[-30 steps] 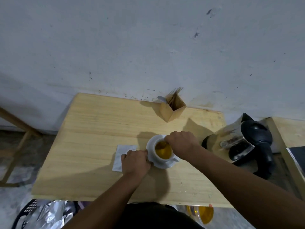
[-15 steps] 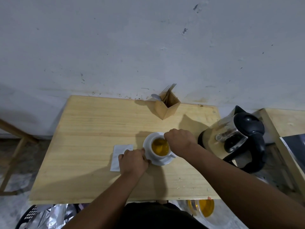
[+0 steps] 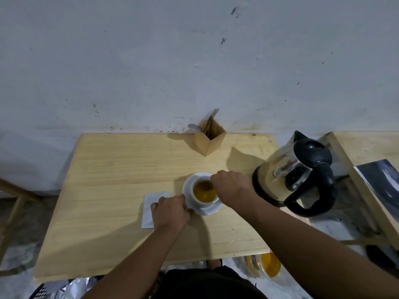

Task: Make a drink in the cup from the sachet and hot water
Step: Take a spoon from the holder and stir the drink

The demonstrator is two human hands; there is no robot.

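Note:
A white cup [image 3: 200, 204] of amber-yellow liquid stands on a white saucer [image 3: 208, 211] in the middle of the wooden table [image 3: 108, 180]. My left hand [image 3: 170, 209] pinches the saucer's left rim. My right hand [image 3: 231, 186] hovers over the cup's right rim with its fingers closed; they seem to hold a small spoon, seen only as a dark shape in the liquid. A white sachet [image 3: 149, 203] lies flat on the table, partly under my left hand.
A steel and black electric kettle [image 3: 298, 175] stands at the table's right edge, close to my right forearm. A wooden cutlery holder [image 3: 210, 139] is at the back by the wall. A second table [image 3: 362, 145] with a dark book [image 3: 384, 182] is at right.
Both hands stay at the cup and saucer. My right hand has shifted slightly over the cup. My head has moved, so the whole scene sits differently in view.

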